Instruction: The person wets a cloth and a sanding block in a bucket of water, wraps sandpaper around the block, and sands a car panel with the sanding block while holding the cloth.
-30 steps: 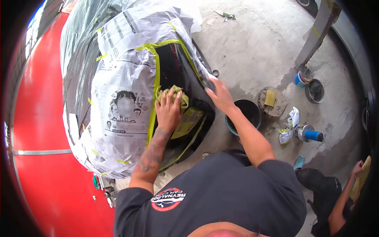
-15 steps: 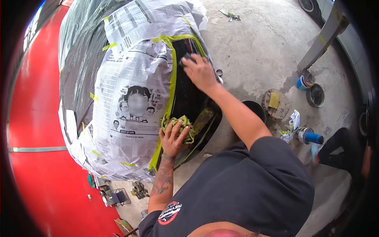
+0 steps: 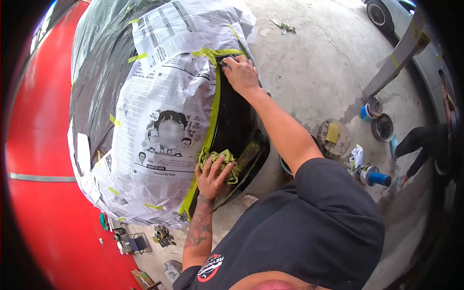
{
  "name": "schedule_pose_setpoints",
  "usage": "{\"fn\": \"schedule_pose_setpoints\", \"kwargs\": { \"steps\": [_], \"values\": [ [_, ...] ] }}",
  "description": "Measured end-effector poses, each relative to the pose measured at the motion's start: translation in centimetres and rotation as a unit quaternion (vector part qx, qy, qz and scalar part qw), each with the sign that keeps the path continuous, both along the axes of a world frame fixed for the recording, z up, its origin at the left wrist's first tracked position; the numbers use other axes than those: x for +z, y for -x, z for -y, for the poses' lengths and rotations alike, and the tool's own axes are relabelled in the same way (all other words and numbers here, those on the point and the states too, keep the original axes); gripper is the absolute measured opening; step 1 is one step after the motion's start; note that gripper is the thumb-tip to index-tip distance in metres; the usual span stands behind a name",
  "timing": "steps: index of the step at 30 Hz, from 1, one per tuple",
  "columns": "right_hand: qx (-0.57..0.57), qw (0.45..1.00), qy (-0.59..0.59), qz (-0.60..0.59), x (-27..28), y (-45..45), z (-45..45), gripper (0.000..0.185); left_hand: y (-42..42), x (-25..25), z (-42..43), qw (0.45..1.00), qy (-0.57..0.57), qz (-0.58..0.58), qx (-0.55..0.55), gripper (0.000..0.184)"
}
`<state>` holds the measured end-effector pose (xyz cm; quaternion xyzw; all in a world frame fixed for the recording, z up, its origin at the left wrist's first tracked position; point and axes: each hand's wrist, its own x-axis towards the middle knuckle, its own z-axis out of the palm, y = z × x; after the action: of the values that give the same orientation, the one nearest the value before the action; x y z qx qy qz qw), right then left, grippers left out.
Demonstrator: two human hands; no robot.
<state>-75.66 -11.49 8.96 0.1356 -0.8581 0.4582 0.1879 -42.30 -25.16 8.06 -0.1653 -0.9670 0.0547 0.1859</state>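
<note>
Left hand (image 3: 210,181): holding a bunched green cloth (image 3: 223,165) against the black panel (image 3: 235,113), fingers slightly spread over it.
Right hand (image 3: 240,76): fingers bent around a small dark pad (image 3: 225,62), mostly hidden, at the panel's far end.
Black panel: bordered by yellow-green tape (image 3: 216,104) along its left and far edges.
Newspaper (image 3: 130,140): covering the surface left of the tape.
Floor (image 3: 309,58): right of the panel, a round slab (image 3: 341,145) carries a yellow block (image 3: 332,132); a co-worker's legs (image 3: 419,145) show beyond.

The crumpled yellow-green cloth (image 3: 235,174) lies on the glossy black panel (image 3: 236,113); the panel curves. A small dark pad (image 3: 223,63) touches its upper end.
</note>
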Motion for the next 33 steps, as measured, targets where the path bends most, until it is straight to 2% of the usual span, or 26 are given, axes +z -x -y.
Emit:
{"fn": "schedule_pose_setpoints", "kwargs": {
  "steps": [5, 8, 11, 14, 18, 22, 26, 30, 33],
  "values": [
    [-0.001, 0.999, -0.029, 0.042, 0.8, -0.7, -0.2, 0.031, 0.1, -0.1, 0.1, 1.000, -0.006, -0.004, -0.004, 0.082],
    [-0.020, 0.998, -0.050, 0.024, 1.8, 1.7, 1.3, 0.032, -0.1, 0.4, -0.1, 1.000, -0.005, 0.004, -0.004, 0.083],
    [0.010, 0.997, -0.057, 0.041, 1.9, 2.3, 0.7, 0.034, 0.1, 0.5, -0.3, 1.000, -0.011, 0.006, -0.006, 0.084],
    [-0.031, 0.990, -0.050, 0.129, 2.4, 3.1, 0.5, 0.035, 0.1, 0.4, -0.2, 1.000, -0.014, 0.000, -0.006, 0.086],
    [-0.014, 0.990, -0.056, 0.125, 4.1, 1.5, 1.6, 0.035, 0.2, 0.7, -0.3, 1.000, -0.010, -0.002, -0.008, 0.087],
    [-0.020, 0.981, -0.013, 0.193, 3.3, 3.0, -0.7, 0.036, 0.2, 0.7, -0.4, 1.000, -0.011, 0.007, -0.003, 0.087],
    [-0.010, 0.991, -0.066, 0.116, 3.9, 1.4, 0.9, 0.035, 0.4, 0.3, -0.2, 1.000, -0.016, -0.001, -0.006, 0.089],
    [-0.002, 0.979, -0.026, 0.201, 3.3, 3.6, -0.9, 0.038, 0.2, 0.4, -0.2, 1.000, -0.006, 0.002, -0.001, 0.090],
    [-0.010, 0.983, -0.097, 0.157, 4.9, 2.0, 0.4, 0.037, 0.3, 0.3, -0.2, 1.000, -0.001, 0.008, 0.003, 0.090]
  ]
}}
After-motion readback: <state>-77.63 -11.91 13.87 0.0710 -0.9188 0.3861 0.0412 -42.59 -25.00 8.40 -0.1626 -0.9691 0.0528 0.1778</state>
